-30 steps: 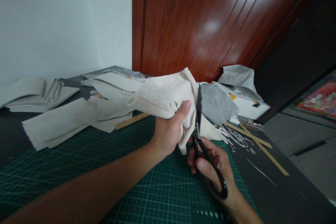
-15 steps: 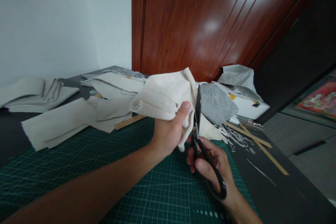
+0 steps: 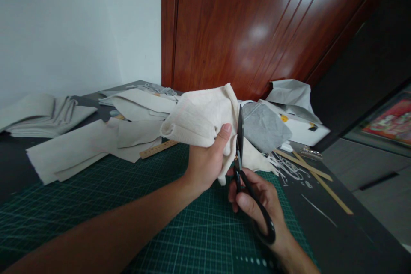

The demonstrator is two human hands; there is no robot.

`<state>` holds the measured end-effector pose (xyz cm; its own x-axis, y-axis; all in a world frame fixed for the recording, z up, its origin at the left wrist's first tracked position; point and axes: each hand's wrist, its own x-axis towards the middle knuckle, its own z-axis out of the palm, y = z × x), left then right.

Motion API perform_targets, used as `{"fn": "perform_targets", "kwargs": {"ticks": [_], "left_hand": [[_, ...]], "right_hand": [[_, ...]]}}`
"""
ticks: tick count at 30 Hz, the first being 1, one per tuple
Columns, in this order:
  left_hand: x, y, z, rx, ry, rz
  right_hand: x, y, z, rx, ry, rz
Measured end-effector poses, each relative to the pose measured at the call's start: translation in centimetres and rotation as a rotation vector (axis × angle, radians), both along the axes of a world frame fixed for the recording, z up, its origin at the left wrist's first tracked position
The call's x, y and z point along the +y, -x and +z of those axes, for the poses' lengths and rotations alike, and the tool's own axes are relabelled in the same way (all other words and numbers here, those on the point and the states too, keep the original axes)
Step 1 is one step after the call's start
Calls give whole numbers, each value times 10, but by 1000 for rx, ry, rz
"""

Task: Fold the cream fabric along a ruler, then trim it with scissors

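My left hand (image 3: 208, 158) grips a bunched piece of cream fabric (image 3: 202, 111), thumb on top, and holds it up above the green cutting mat (image 3: 180, 222). Black-handled scissors (image 3: 239, 150) are in my right hand (image 3: 260, 197), with fingers and thumb through the loops. Their dark blades point upward along the right edge of the fabric, close to my left thumb. Whether the blades have fabric between them is hard to make out. Part of the fabric's lower edge hangs beside my left palm.
Flat cream fabric pieces (image 3: 73, 145) and a folded stack (image 3: 48, 115) lie at left, near a wooden ruler (image 3: 157, 149). To the right are grey cloth (image 3: 265, 126), a white box (image 3: 302, 124), thin white scraps (image 3: 290, 169) and crossed wooden strips (image 3: 324, 184). A reddish door (image 3: 231, 30) stands behind.
The scissors have tilted slightly left, and their blades look closer together against the fabric edge. My left hand and the fabric have barely moved.
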<state>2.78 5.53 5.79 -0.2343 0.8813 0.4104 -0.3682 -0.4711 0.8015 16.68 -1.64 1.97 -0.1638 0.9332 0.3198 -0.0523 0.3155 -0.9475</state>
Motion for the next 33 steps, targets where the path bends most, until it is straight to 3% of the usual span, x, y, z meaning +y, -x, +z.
{"fn": "perform_targets", "kwargs": {"ticks": [12,33], "left_hand": [[-3,-1,2,-26,-25,-62],[-6,-1,3,-28,-41,-39]], "right_hand": [[-2,0,-2,17,-2,-35],[-2,1,1,10,3,-68]]}}
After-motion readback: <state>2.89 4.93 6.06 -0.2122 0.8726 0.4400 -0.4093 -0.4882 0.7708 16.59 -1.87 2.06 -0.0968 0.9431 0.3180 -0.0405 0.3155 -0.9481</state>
